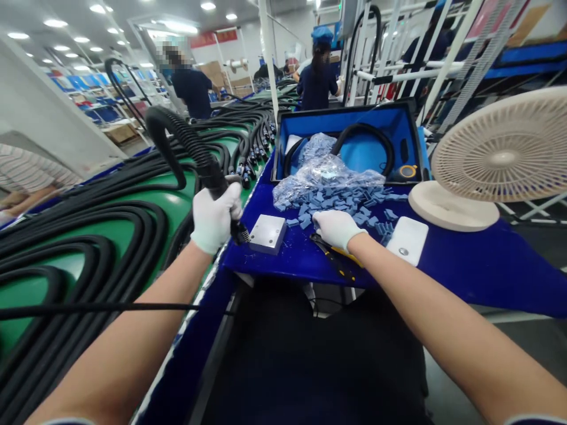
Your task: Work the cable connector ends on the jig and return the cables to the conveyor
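- The left hand [216, 218], in a white glove, is closed tightly around a black corrugated hose [199, 147], gripping it just behind its dark, ribbed end.
- That end points down toward the near side of a blue-topped worktable [465, 265], just beside a square metal block [266, 234]. The rest of the hose arcs up and away to the left.
- The right hand [337, 229], also in a white glove, is open, with the fingers together, palm down. It sits at the near edge of a heap of small blue foam pieces [341, 203].
- Just below the right hand, a pair of yellow-and-black-handled pliers [333, 254] lies on the table.
- To the right of the hand lies a white rectangular pad [407, 239] with a round metal spot.
- Beyond the foam pieces, clear plastic bags [328, 177] spill from an open case with a blue lining [345, 141]. A coiled black hose [363, 144] lies inside it.
- At far right stands a cream-colored desk fan [502, 158].
- To the left, many black hoses [66, 248] lie in long loops on a green conveyor belt [106, 236].
- A striped sleeve [26, 174] shows at far left. Two co-workers in dark shirts [325, 85] stand at the far end.
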Demonstrator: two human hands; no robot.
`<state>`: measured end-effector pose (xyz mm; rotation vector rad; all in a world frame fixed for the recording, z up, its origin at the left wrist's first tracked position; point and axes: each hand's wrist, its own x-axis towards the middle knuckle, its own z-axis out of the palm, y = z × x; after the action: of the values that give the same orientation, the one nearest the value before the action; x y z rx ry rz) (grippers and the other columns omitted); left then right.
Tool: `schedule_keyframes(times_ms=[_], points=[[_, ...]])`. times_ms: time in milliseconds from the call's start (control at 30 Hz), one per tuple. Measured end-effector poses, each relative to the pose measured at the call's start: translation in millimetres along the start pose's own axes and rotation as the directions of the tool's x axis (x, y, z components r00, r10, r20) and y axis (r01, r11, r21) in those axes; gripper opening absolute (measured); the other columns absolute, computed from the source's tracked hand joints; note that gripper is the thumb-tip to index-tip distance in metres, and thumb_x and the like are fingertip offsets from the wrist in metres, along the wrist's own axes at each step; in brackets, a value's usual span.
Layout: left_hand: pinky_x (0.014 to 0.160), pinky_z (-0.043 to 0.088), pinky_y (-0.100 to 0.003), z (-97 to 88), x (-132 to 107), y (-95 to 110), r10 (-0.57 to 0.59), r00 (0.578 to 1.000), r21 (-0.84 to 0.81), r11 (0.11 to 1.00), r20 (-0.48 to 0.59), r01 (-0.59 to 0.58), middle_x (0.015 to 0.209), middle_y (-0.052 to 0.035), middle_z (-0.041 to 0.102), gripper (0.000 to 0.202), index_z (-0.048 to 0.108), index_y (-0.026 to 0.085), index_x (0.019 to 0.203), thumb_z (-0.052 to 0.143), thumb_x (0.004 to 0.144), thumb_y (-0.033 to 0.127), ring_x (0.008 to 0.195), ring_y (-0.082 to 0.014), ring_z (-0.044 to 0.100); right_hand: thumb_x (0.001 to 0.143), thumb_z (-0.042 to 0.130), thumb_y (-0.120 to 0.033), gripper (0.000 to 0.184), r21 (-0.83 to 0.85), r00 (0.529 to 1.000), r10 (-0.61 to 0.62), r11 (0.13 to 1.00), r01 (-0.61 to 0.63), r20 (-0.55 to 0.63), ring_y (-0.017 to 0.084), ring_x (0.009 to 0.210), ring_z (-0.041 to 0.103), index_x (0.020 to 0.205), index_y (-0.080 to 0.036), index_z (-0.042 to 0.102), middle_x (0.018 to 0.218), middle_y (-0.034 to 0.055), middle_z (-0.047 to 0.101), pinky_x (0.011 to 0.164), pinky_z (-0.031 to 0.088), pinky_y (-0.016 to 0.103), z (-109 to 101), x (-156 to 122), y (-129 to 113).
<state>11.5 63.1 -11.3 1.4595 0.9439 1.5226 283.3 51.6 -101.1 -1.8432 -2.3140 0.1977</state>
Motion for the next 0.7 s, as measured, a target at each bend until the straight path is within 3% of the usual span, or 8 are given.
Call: schedule_keyframes(times_ms=[100,233,333,433,567,700], points=[[0.043,0.035,-0.023,5.2,14.9,-15.0,0.031,1.000,0.067,0.997,0.007,-0.031,0.054,0.0073,0.043,0.026,0.064,0.017,0.103,0.070,0.083,0.031,0.042,-0.0077,0.038,0.086,0.060,-0.022,0.022,0.012,0.999,0.033,0.999,-0.032,-0.032,0.031,0.090,0.069,0.105,-0.014,0.068,0.095,0.0174,0.073,0.084,0.049,0.042,1.1,-2.3,-1.0],[0.045,0.036,-0.024,2.0,16.7,-33.5,0.010,1.000,0.092,0.996,-0.005,-0.009,0.054,0.0074,0.044,0.027,0.063,0.017,0.104,0.069,0.083,0.032,0.043,-0.0086,0.039,0.085,0.057,-0.021,0.020,0.164,0.992,0.007,0.986,0.014,-0.124,0.023,0.093,0.068,0.101,-0.018,0.068,0.101,0.0088,0.074,0.086,0.050,0.033,-0.1,-13.7,3.3],[0.047,0.037,-0.025,-0.7,14.4,-42.9,0.000,1.000,0.124,0.992,-0.023,0.003,0.054,0.0070,0.045,0.027,0.062,0.018,0.104,0.068,0.083,0.034,0.044,-0.0099,0.040,0.081,0.053,-0.015,0.021,0.469,0.965,-0.023,0.871,0.147,-0.261,0.019,0.098,0.068,0.092,-0.018,0.071,0.109,0.0060,0.074,0.090,0.050,0.027,3.9,-18.2,4.2],[0.051,0.039,-0.027,1.9,11.9,-46.5,0.038,0.997,0.288,0.957,-0.072,-0.015,0.059,0.0034,0.052,0.024,0.063,0.018,0.096,0.069,0.083,0.038,0.050,-0.0124,0.047,0.085,0.053,-0.018,0.024,0.626,0.969,0.021,0.767,0.141,-0.245,0.019,0.100,0.069,0.096,-0.017,0.074,0.111,0.0064,0.074,0.092,0.051,0.027,13.3,-13.0,0.2],[0.059,0.042,-0.028,6.6,8.7,-44.4,0.127,0.986,0.476,0.878,-0.112,-0.059,0.067,-0.0001,0.060,0.022,0.063,0.019,0.087,0.071,0.082,0.039,0.061,-0.0153,0.054,0.090,0.058,-0.028,0.031,0.549,0.985,0.115,0.836,-0.026,-0.129,0.022,0.099,0.070,0.114,-0.015,0.073,0.107,0.0094,0.076,0.093,0.051,0.032,21.3,0.9,-5.9],[0.052,0.040,-0.027,0.6,10.4,-42.4,-0.011,1.000,0.319,0.948,-0.009,0.014,0.056,0.0037,0.052,0.025,0.063,0.018,0.100,0.068,0.084,0.036,0.049,-0.0131,0.047,0.081,0.067,-0.019,0.029,0.486,0.989,0.044,0.873,0.030,-0.140,0.023,0.103,0.068,0.109,-0.015,0.076,0.110,0.0100,0.075,0.098,0.047,0.032,10.0,8.2,-16.1]])
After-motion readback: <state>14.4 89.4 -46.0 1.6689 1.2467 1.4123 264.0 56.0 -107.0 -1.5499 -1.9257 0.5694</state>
